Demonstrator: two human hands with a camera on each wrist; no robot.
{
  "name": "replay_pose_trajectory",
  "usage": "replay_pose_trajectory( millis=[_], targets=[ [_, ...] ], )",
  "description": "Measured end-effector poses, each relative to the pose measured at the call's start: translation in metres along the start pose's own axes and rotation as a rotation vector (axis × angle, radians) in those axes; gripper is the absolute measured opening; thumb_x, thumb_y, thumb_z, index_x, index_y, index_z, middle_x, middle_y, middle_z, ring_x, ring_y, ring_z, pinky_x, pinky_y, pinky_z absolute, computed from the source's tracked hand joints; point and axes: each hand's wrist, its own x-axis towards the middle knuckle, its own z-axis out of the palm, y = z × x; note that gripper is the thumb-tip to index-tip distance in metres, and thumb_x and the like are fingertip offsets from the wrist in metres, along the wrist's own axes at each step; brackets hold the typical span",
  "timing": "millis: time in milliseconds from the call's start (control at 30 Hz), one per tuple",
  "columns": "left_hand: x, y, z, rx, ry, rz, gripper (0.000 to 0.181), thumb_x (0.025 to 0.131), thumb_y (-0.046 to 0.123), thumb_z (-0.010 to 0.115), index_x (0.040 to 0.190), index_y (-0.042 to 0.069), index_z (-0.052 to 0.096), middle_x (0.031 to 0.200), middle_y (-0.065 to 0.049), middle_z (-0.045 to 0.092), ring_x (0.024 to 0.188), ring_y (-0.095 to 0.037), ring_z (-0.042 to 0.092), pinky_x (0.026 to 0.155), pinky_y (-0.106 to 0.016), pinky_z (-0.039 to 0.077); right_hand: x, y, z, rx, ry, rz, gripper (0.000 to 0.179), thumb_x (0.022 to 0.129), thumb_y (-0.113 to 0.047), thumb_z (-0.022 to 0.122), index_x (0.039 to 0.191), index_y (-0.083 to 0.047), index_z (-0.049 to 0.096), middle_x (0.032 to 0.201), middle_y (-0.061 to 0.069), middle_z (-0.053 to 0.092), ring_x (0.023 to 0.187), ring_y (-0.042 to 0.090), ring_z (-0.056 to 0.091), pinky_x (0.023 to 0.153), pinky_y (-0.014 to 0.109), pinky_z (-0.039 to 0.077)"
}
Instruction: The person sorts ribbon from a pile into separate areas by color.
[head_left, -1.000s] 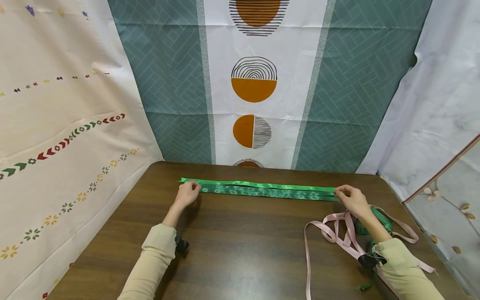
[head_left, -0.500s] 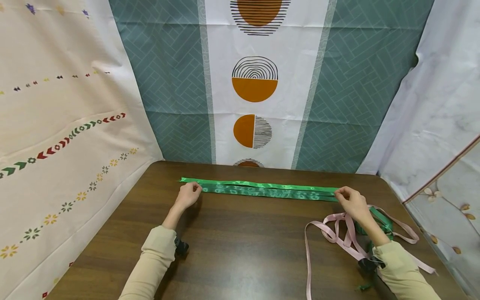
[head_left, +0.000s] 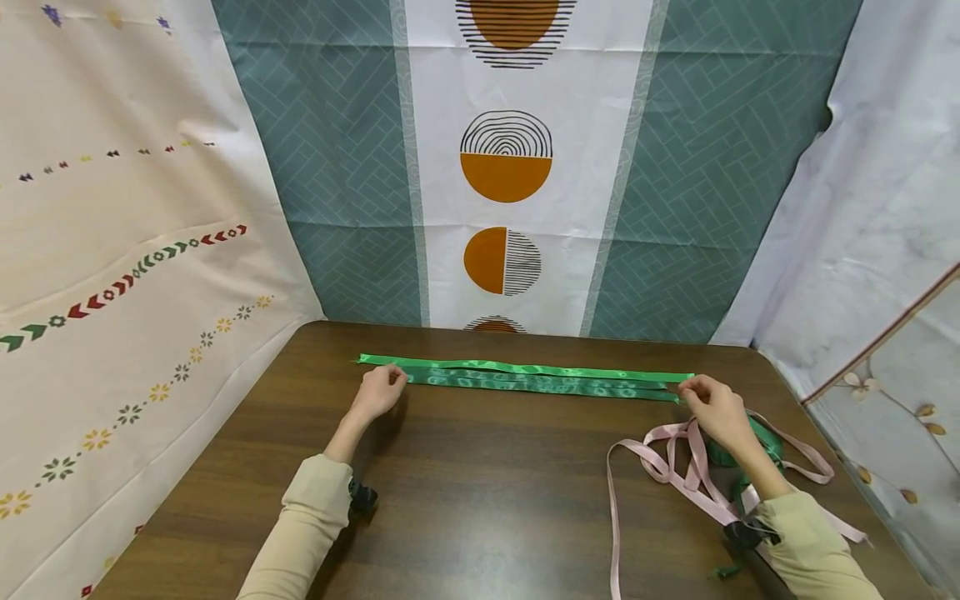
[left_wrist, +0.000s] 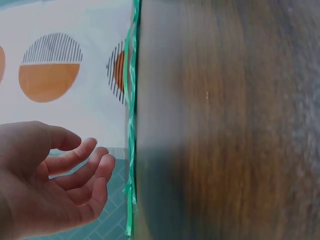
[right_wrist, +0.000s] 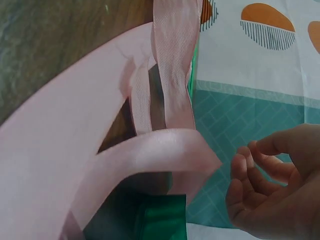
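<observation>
A bright green ribbon lies stretched out near the table's far edge. Just in front of it, dark green ribbon runs parallel in flat strips. My left hand hovers by the left end of the dark strips, which it partly hides; its fingers are loosely bent and hold nothing in the left wrist view. At the right ends of the ribbons is my right hand, thumb and fingertips close together with nothing visible between them. Below it, a tangled pink ribbon lies around a bundle of green ribbon.
The brown wooden table ends at a patterned cloth hung behind it. Other cloths hang at left and right. A small green scrap lies near the right forearm.
My right hand has shifted slightly right, off the ribbons, and the bright green ribbon's right end now shows. The left hand has moved slightly right. The ribbons lie nearly as before.
</observation>
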Motion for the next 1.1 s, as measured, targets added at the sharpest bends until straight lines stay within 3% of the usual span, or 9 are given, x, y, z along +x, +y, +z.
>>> replay_pose_trajectory(
  millis=[167,400,533,600,767,833,967,1100],
  targets=[
    [-0.004,0.007,0.0,0.001,-0.003,0.023,0.023,0.096,0.012,0.051,0.106,-0.004,0.065,0.096,-0.017,0.067,0.069,-0.02,0.051,0.064,-0.033,0.043,-0.002,0.002,-0.007,0.001,-0.026,0.007,0.021,0.096,-0.014,0.054,0.105,0.0,0.066,0.089,0.017,0.07,0.066,-0.002,0.05,0.061,0.027,0.042],
    [-0.012,0.019,0.001,-0.017,-0.005,0.081,0.025,0.097,0.012,0.05,0.112,-0.005,0.063,0.105,-0.02,0.067,0.092,-0.03,0.063,0.079,-0.044,0.051,-0.006,0.001,-0.02,0.062,-0.161,-0.009,0.024,0.099,-0.018,0.052,0.109,0.0,0.064,0.095,0.019,0.069,0.072,0.005,0.058,0.059,0.023,0.046],
    [-0.018,0.028,0.001,-0.063,-0.029,0.116,0.024,0.099,0.012,0.05,0.114,-0.003,0.061,0.106,-0.019,0.067,0.093,-0.031,0.064,0.078,-0.045,0.051,-0.009,0.005,-0.027,0.104,-0.218,-0.056,0.024,0.099,-0.017,0.053,0.11,0.002,0.064,0.1,0.018,0.068,0.077,0.004,0.061,0.062,0.024,0.049],
    [-0.021,0.032,0.002,-0.085,-0.047,0.144,0.024,0.099,0.013,0.05,0.115,-0.002,0.061,0.106,-0.019,0.067,0.091,-0.029,0.064,0.082,-0.047,0.05,-0.011,0.009,-0.03,0.119,-0.218,-0.077,0.023,0.099,-0.016,0.054,0.109,0.002,0.064,0.099,0.014,0.068,0.078,0.002,0.062,0.064,0.024,0.051],
    [-0.024,0.037,0.01,-0.087,-0.099,0.197,0.024,0.1,0.015,0.051,0.115,-0.001,0.061,0.103,-0.02,0.068,0.081,-0.021,0.061,0.078,-0.041,0.049,-0.013,0.019,-0.034,0.148,-0.207,-0.093,0.023,0.1,-0.014,0.053,0.109,0.004,0.064,0.094,-0.005,0.068,0.077,0.001,0.064,0.065,0.024,0.054],
    [-0.025,0.038,0.012,-0.078,-0.118,0.211,0.023,0.1,0.015,0.051,0.113,0.0,0.061,0.1,-0.019,0.068,0.079,-0.018,0.06,0.071,-0.036,0.049,-0.014,0.021,-0.036,0.157,-0.211,-0.092,0.024,0.1,-0.014,0.052,0.11,0.005,0.063,0.095,0.0,0.069,0.077,0.001,0.065,0.066,0.025,0.055],
    [-0.027,0.041,0.015,-0.075,-0.147,0.238,0.021,0.099,0.015,0.053,0.111,0.0,0.063,0.101,-0.017,0.069,0.083,-0.018,0.061,0.073,-0.034,0.049,-0.017,0.023,-0.042,0.15,-0.229,-0.05,0.028,0.102,-0.017,0.049,0.114,0.006,0.061,0.103,0.022,0.068,0.078,0.001,0.065,0.066,0.027,0.055],
    [-0.031,0.048,0.016,-0.074,-0.175,0.259,0.022,0.099,0.015,0.053,0.11,0.0,0.064,0.104,-0.016,0.069,0.09,-0.022,0.063,0.081,-0.039,0.051,-0.022,0.025,-0.05,0.123,-0.258,0.001,0.032,0.102,-0.021,0.048,0.116,0.005,0.06,0.105,0.025,0.067,0.078,0.002,0.065,0.066,0.028,0.054]
  ],
)
